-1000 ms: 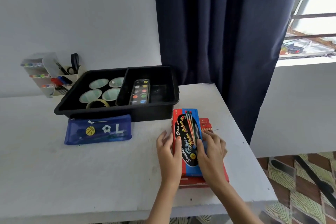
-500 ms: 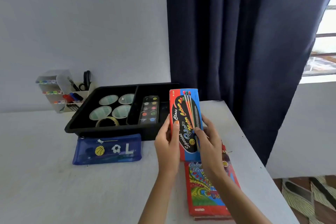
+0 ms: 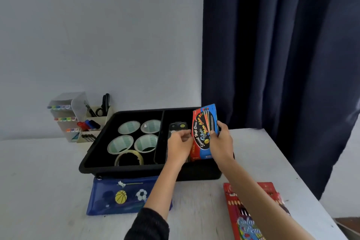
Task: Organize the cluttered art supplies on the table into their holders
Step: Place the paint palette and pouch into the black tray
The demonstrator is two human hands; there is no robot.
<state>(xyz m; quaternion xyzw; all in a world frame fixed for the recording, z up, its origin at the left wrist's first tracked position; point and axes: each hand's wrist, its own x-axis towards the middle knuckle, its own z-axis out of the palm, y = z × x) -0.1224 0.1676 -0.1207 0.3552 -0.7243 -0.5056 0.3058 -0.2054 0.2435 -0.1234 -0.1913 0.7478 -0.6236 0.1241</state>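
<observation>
A red and blue water colour box [image 3: 202,132] stands tilted in the right compartment of the black tray [image 3: 136,169]. My right hand [image 3: 221,142] grips its right edge. My left hand [image 3: 180,145] holds its left edge, fingers curled, and covers most of the paint palette [image 3: 178,125] lying in the same compartment. A red colour pencil box [image 3: 243,214] lies flat on the table near the front right, partly under my right forearm.
Several tape rolls [image 3: 136,138] fill the tray's left compartment. A blue pencil pouch [image 3: 120,197] lies in front of the tray. A desk organizer [image 3: 81,121] with markers, pens and scissors stands at the back left. A dark curtain [image 3: 272,45] hangs at the right.
Both hands lifted the water colour box off the pencil box and carried it forward into the tray's right compartment. The pencil box stayed on the table.
</observation>
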